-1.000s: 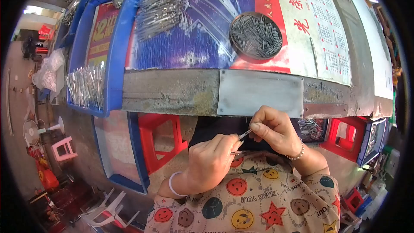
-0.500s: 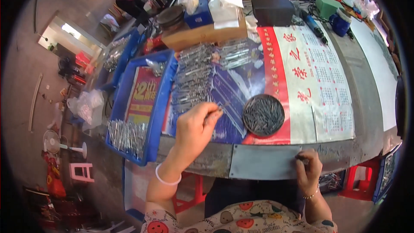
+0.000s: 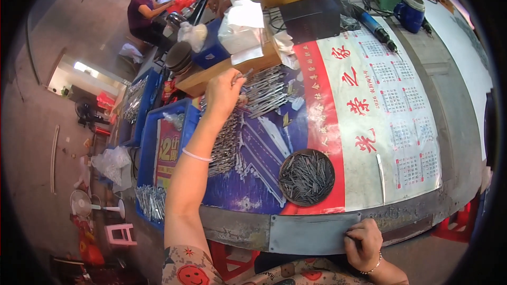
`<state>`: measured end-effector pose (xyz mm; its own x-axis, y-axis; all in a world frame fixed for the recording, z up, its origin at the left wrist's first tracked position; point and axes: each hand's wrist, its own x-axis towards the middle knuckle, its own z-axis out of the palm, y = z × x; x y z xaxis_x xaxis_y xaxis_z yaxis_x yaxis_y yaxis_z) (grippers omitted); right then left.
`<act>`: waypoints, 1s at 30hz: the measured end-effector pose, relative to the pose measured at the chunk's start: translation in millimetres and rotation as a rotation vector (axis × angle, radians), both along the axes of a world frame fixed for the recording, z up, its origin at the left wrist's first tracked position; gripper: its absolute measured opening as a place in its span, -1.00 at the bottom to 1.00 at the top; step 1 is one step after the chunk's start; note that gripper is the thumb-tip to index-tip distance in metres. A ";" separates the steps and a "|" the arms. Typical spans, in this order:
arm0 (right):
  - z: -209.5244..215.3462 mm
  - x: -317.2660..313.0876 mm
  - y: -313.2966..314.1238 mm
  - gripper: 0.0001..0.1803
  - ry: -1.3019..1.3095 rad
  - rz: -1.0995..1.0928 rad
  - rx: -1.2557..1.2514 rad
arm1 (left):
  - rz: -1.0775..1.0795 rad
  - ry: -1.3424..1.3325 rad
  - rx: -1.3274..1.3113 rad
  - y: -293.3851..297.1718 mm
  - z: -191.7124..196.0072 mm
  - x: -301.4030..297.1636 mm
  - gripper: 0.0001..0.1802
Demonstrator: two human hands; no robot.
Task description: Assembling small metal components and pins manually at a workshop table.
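1. In the head view, you are stretching your left hand (image 3: 224, 92) out over the heap of metal pieces (image 3: 264, 92), fingers pinched together on one thin metal piece (image 3: 244, 75) lifted just above the heap (likely so it comes clear of the others).
2. You are resting your right hand (image 3: 363, 243) curled shut on the table edge (image 3: 311, 232), seemingly to steady yourself; whether it holds anything cannot be told.
3. The round dish of pins (image 3: 307, 177) is sitting between both hands.
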<state>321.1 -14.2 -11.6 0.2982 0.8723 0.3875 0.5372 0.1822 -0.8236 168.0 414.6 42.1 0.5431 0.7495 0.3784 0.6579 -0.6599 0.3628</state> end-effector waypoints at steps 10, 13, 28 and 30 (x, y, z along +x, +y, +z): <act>11.5 7.6 -2.7 -0.75 0.024 0.101 0.001 | -0.081 0.256 0.248 35.0 -27.5 39.6 -0.86; 13.6 7.5 -0.8 -0.76 0.024 0.105 -0.005 | -0.091 0.301 0.262 36.6 -39.6 47.5 -0.87; 12.6 8.0 -0.1 -0.75 0.017 0.110 -0.014 | -0.110 0.213 0.188 34.9 -41.8 36.9 -0.77; 11.6 8.1 0.0 -0.75 0.023 0.111 -0.018 | -0.115 0.219 0.121 32.2 -37.4 34.9 -0.75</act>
